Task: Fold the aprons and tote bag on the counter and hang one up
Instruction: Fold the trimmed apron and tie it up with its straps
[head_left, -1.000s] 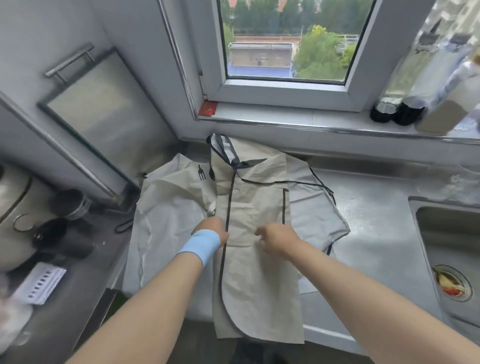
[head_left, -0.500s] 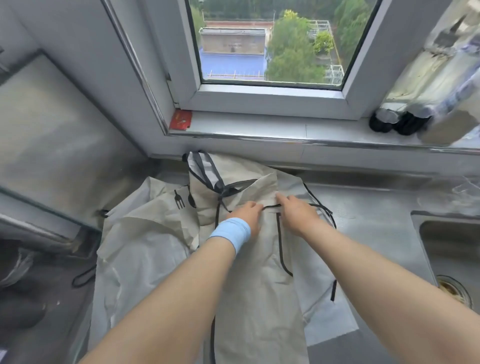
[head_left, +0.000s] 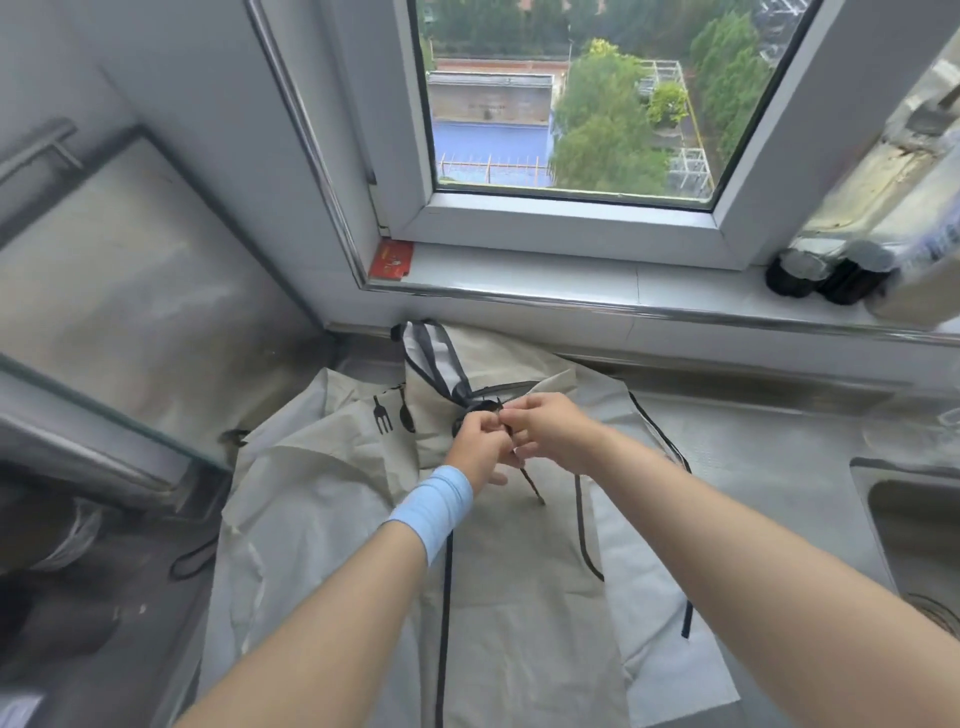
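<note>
A beige apron with black trim (head_left: 519, 597) lies folded lengthwise on the steel counter (head_left: 769, 467), its neck loop (head_left: 431, 358) toward the window. Beneath it spreads a second pale cloth printed with a fork and spoon (head_left: 311, 467). My left hand (head_left: 475, 449), blue band on the wrist, and my right hand (head_left: 550, 428) meet near the top of the apron. Both pinch its thin black tie string (head_left: 530, 483) by the knot, and the string's loose end dangles below my fingers.
A sink (head_left: 919, 525) sits at the right edge. Dark bottles (head_left: 826, 275) and a small red box (head_left: 392, 260) stand on the windowsill. A glass panel with a metal frame (head_left: 130, 312) leans at the left, above a dark stove area (head_left: 78, 597).
My hands slid up the apron from its middle to the top, then lifted off the fabric and took hold of the black tie string.
</note>
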